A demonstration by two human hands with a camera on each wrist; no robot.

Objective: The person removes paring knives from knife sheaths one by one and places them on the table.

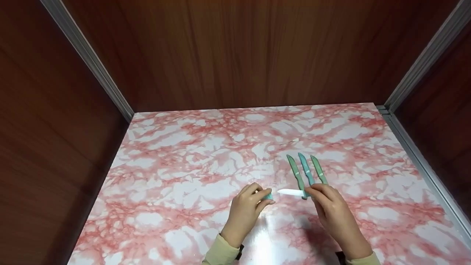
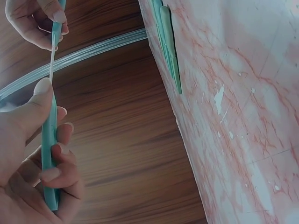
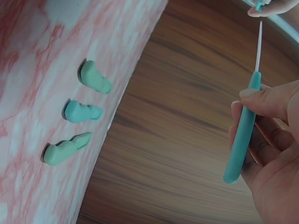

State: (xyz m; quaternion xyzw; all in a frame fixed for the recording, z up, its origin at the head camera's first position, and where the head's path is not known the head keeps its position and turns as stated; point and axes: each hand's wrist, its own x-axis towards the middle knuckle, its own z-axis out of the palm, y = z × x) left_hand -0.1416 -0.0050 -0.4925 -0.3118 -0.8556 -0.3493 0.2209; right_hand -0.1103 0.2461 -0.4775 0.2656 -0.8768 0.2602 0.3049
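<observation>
My right hand (image 1: 334, 210) grips a small knife by its teal handle (image 3: 240, 140). The white blade (image 1: 290, 192) is bare and points left, toward my left hand (image 1: 243, 210). That hand holds a teal blade sheath (image 2: 49, 154) between thumb and fingers, which hide much of it in the head view. A short gap shows between blade tip and sheath in the head view. Just beyond the right hand lie three sheathed knives side by side: a green knife (image 1: 294, 170), a blue knife (image 1: 306, 167) and another green knife (image 1: 318, 167).
Both hands are above a red-and-white marbled table (image 1: 165, 191). Dark wood-grain panels (image 1: 235, 55) stand behind it and at both sides, with metal strips (image 1: 88, 55) at the corners. A tiny pale fleck (image 1: 295, 140) shows on the tabletop beyond the knives.
</observation>
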